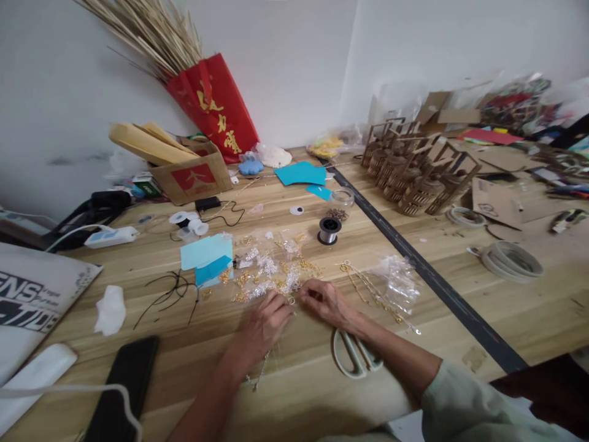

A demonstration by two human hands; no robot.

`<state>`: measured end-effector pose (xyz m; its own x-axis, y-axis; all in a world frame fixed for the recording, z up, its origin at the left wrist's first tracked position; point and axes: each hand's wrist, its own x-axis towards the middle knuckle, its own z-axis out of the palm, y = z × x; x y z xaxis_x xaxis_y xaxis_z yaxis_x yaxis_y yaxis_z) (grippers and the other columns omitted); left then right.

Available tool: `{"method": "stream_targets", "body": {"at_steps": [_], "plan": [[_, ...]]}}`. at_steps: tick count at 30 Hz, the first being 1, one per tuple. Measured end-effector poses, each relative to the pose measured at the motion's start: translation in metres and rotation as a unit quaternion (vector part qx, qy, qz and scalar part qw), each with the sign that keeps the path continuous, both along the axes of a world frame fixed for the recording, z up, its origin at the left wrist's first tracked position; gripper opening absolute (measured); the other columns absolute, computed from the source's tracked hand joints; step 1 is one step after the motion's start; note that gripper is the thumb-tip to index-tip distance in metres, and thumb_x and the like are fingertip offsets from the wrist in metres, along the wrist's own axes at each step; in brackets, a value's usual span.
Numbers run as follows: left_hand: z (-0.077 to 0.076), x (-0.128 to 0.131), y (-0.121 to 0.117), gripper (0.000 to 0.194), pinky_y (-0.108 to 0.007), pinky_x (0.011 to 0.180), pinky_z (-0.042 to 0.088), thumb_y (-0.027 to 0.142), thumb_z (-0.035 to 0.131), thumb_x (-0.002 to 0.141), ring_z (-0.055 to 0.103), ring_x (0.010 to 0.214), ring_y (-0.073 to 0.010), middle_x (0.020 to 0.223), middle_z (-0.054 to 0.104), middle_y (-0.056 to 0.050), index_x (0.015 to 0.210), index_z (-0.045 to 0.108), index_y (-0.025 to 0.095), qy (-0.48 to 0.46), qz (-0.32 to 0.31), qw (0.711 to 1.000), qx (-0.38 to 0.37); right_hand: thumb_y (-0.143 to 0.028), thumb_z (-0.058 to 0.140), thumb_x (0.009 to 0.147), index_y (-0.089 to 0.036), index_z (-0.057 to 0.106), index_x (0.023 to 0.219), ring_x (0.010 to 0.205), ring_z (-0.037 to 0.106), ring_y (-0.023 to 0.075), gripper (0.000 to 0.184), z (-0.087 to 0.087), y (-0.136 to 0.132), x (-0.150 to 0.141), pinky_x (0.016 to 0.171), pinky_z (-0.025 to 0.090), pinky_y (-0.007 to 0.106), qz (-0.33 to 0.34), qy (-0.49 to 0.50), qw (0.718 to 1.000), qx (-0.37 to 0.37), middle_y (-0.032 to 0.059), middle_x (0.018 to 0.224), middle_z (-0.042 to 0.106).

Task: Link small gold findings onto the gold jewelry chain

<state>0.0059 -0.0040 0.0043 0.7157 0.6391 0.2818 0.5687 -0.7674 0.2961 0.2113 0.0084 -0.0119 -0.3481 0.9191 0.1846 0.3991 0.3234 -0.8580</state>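
My left hand (270,318) is closed in a pinch, with a small pale ring (291,301) at its fingertips. A thin silver chain (261,372) trails from under that hand onto the wooden table (294,402). Just to its right, my right hand (326,301) has its fingers curled together; what they hold is too small to make out. Directly beyond both hands lie silver beads (291,281) and gold beads (243,279) in small clear bags and loose heaps. Scissors (353,357) with pale handles lie partly under my right forearm.
Right of my hands are gold chains (365,285) and a clear plastic bag (398,282). A wire spool (329,231) stands beyond. Black cord (172,294), blue paper (207,252) and a phone (124,387) lie left. Wooden lantern-like frames (414,178) stand at the back right.
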Motion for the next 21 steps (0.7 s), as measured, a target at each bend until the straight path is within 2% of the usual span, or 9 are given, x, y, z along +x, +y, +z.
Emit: {"method": "stream_targets", "body": {"at_steps": [3, 7, 12, 17, 21], "plan": [[0.002, 0.001, 0.000, 0.023, -0.034, 0.075, 0.047, 0.014, 0.044, 0.093, 0.051, 0.087, -0.0205, 0.085, 0.060, -0.006, 0.084, 0.065, 0.016, 0.058, -0.020, 0.998, 0.030, -0.015, 0.055, 0.083, -0.015, 0.061, 0.077, 0.060, 0.049, 0.0106, 0.008, 0.000, 0.000, -0.001, 0.056, 0.036, 0.020, 0.005, -0.001, 1.000, -0.007, -0.0014, 0.067, 0.059], [0.004, 0.004, -0.001, 0.020, -0.034, 0.074, 0.047, 0.012, 0.046, 0.092, 0.050, 0.087, -0.0213, 0.087, 0.059, -0.006, 0.080, 0.062, 0.016, 0.114, -0.027, 0.993, 0.035, -0.014, 0.054, 0.082, -0.015, 0.060, 0.075, 0.059, 0.047, 0.0100, 0.009, -0.001, -0.001, -0.002, 0.055, 0.035, 0.020, -0.001, 0.001, 1.000, -0.006, -0.0022, 0.064, 0.056], [0.002, 0.005, -0.001, 0.018, -0.034, 0.074, 0.047, 0.008, 0.047, 0.090, 0.050, 0.087, -0.0222, 0.087, 0.060, -0.007, 0.079, 0.060, 0.015, 0.131, -0.029, 0.990, 0.032, -0.014, 0.054, 0.082, -0.015, 0.060, 0.075, 0.057, 0.045, 0.0096, 0.009, 0.000, -0.001, -0.003, 0.055, 0.034, 0.020, -0.002, -0.001, 1.000, -0.009, -0.0025, 0.064, 0.054], [-0.003, 0.007, 0.000, 0.019, -0.034, 0.073, 0.047, 0.012, 0.047, 0.091, 0.051, 0.085, -0.0220, 0.084, 0.061, -0.007, 0.080, 0.061, 0.015, 0.077, -0.002, 0.997, 0.029, -0.014, 0.054, 0.082, -0.015, 0.061, 0.076, 0.059, 0.046, 0.0097, 0.008, 0.000, -0.002, -0.003, 0.055, 0.034, 0.020, 0.007, -0.002, 1.000, -0.013, -0.0025, 0.065, 0.055], [-0.006, 0.008, 0.002, 0.015, -0.032, 0.078, 0.047, 0.013, 0.051, 0.090, 0.054, 0.086, -0.0193, 0.082, 0.062, -0.005, 0.081, 0.063, 0.016, -0.038, 0.045, 0.997, -0.045, -0.013, 0.055, 0.082, -0.014, 0.061, 0.077, 0.058, 0.047, 0.0094, 0.008, -0.001, -0.002, -0.003, 0.055, 0.035, 0.019, 0.008, 0.011, 1.000, -0.015, -0.0025, 0.065, 0.056]]}}
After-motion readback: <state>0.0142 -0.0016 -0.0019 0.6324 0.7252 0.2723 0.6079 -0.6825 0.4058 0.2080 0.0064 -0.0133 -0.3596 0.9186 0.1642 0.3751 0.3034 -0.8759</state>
